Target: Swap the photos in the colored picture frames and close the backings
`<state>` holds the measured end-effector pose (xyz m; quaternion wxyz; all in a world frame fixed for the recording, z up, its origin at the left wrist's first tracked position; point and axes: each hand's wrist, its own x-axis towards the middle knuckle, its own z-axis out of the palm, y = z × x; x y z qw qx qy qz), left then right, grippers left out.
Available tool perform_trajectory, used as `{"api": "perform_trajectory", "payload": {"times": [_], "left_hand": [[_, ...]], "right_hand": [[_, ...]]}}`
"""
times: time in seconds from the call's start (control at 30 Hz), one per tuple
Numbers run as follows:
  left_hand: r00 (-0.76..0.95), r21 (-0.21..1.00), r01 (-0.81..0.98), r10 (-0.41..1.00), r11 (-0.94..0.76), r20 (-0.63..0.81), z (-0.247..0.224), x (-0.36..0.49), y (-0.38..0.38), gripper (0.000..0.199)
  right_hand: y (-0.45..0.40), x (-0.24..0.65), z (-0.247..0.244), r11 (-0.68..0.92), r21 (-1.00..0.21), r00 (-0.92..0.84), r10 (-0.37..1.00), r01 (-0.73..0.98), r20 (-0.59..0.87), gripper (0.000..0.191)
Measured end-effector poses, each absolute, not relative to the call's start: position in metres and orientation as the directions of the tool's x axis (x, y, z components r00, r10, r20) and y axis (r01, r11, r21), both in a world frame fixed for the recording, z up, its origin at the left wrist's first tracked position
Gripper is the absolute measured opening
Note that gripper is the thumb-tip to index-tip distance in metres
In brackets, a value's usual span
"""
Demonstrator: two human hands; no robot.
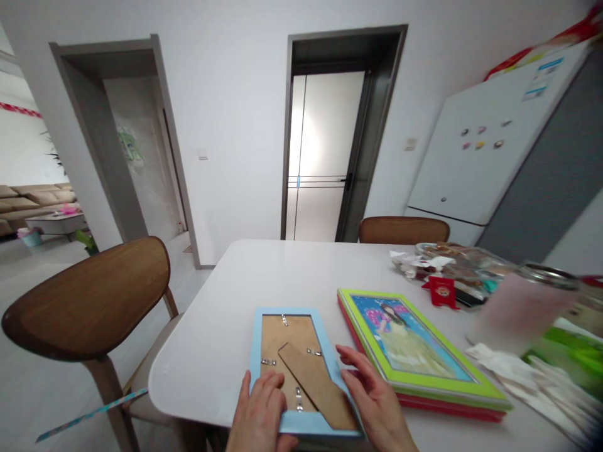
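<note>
A light-blue picture frame lies face down near the table's front edge, its brown backing board showing. Small metal clips sit around the board, and a brown stand leg lies slantwise across it. My left hand grips the frame's lower left part, fingers over the backing and thumb by the bottom edge. At the right edge is my right hand, its fingers apart and lightly bent, holding nothing visible. Just right of it, a green picture frame with a drawing of a long-haired figure rests on a red one.
The white table bears a pink jar, a red packet, plastic bags and white gloves or cloth on the right. Wooden chairs stand left and behind. A white refrigerator is at the back right.
</note>
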<state>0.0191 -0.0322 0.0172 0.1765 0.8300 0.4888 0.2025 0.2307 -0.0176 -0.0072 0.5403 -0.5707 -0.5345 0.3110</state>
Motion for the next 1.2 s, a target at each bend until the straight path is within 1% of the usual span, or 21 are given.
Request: {"api": "perform_trajectory", "payload": {"times": [0.03,0.07,0.1,0.13,0.17,0.2,0.23,0.27,0.33,0.4,0.47,0.5,0.57,0.63,0.67,0.73,0.8,0.87,0.97,1.07,1.2], "left_hand": [[0.413,0.547,0.703,0.887,-0.455,0.206,0.021,0.018,-0.032,0.021],[0.370,0.626,0.643,0.895,-0.440,0.249,0.025,0.017,-0.031,0.017],[0.314,0.721,0.551,0.905,-0.420,0.287,0.031,0.019,-0.031,0.013],[0.254,0.816,0.424,0.917,-0.393,0.309,0.038,0.024,-0.032,0.013],[0.196,0.894,0.273,0.931,-0.355,0.309,0.044,0.031,-0.033,0.016],[0.150,0.944,0.118,0.945,-0.308,0.289,0.051,0.039,-0.035,0.020],[0.119,0.966,-0.022,0.959,-0.258,0.259,0.057,0.049,-0.037,0.024],[0.097,0.968,-0.136,0.969,-0.213,0.227,0.063,0.058,-0.039,0.027],[0.051,0.945,-0.292,0.984,-0.149,0.171,0.073,0.073,-0.040,0.035],[0.020,0.904,-0.409,0.990,-0.121,0.142,0.082,0.083,-0.038,0.045],[0.038,0.867,-0.492,0.993,-0.077,0.110,0.089,0.089,-0.033,0.055],[0.083,0.856,-0.516,0.992,-0.037,0.094,0.090,0.092,-0.030,0.057],[0.215,0.849,-0.526,0.974,0.058,0.067,0.090,0.103,-0.024,0.057],[0.325,0.857,-0.501,0.944,0.116,0.062,0.084,0.121,-0.018,0.053],[0.358,0.869,-0.479,0.931,0.120,0.069,0.079,0.131,-0.016,0.050],[0.368,0.924,-0.375,0.926,0.071,0.078,0.068,0.153,-0.011,0.044],[0.339,0.973,-0.229,0.938,0.002,0.078,0.056,0.171,-0.007,0.038],[0.289,0.993,-0.112,0.955,-0.035,0.066,0.045,0.182,-0.003,0.035],[0.269,0.998,-0.047,0.962,-0.034,0.045,0.030,0.189,0.001,0.035],[0.309,0.998,-0.037,0.950,-0.040,0.050,0.019,0.190,0.001,0.043],[0.361,0.998,-0.048,0.931,-0.042,0.056,0.013,0.189,-0.003,0.055]], "right_hand": [[-0.020,0.230,-0.009,0.108,-0.983,0.297,0.944,0.146,0.148,0.040],[-0.023,0.226,-0.009,0.062,-0.998,0.322,0.945,-0.004,0.058,0.044],[-0.026,0.218,-0.008,0.011,-0.987,0.306,0.951,-0.163,-0.040,0.047],[-0.029,0.207,-0.006,-0.031,-0.948,0.264,0.957,-0.316,-0.119,0.048],[-0.031,0.195,-0.002,-0.092,-0.886,0.164,0.969,-0.455,-0.185,0.049],[-0.032,0.182,0.003,-0.139,-0.819,0.073,0.974,-0.557,-0.215,0.047],[-0.032,0.171,0.009,-0.120,-0.766,0.036,0.982,-0.632,-0.184,0.044],[-0.031,0.163,0.017,-0.066,-0.723,0.023,0.993,-0.687,-0.113,0.041],[-0.029,0.164,0.034,0.013,-0.672,0.055,0.998,-0.740,-0.042,0.037],[-0.027,0.186,0.050,0.067,-0.702,0.149,0.987,-0.709,-0.056,0.043],[-0.025,0.225,0.065,0.057,-0.793,0.227,0.968,-0.606,-0.104,0.050],[-0.024,0.247,0.071,0.064,-0.842,0.264,0.960,-0.535,-0.096,0.052],[-0.019,0.291,0.081,0.035,-0.931,0.280,0.957,-0.364,-0.074,0.057],[-0.013,0.329,0.087,0.001,-0.980,0.305,0.950,-0.201,-0.062,0.060],[-0.009,0.345,0.089,-0.017,-0.993,0.330,0.942,-0.117,-0.055,0.061],[-0.002,0.372,0.086,-0.071,-0.997,0.374,0.926,0.034,-0.053,0.059],[0.004,0.390,0.079,-0.122,-0.984,0.401,0.914,0.131,-0.060,0.055],[0.010,0.403,0.067,-0.152,-0.973,0.416,0.907,0.171,-0.069,0.054],[0.015,0.416,0.049,-0.180,-0.963,0.449,0.891,0.200,-0.074,0.054],[0.008,0.424,0.037,-0.206,-0.948,0.486,0.871,0.243,-0.065,0.052],[-0.017,0.419,0.031,-0.234,-0.933,0.475,0.876,0.272,-0.082,0.044]]}}
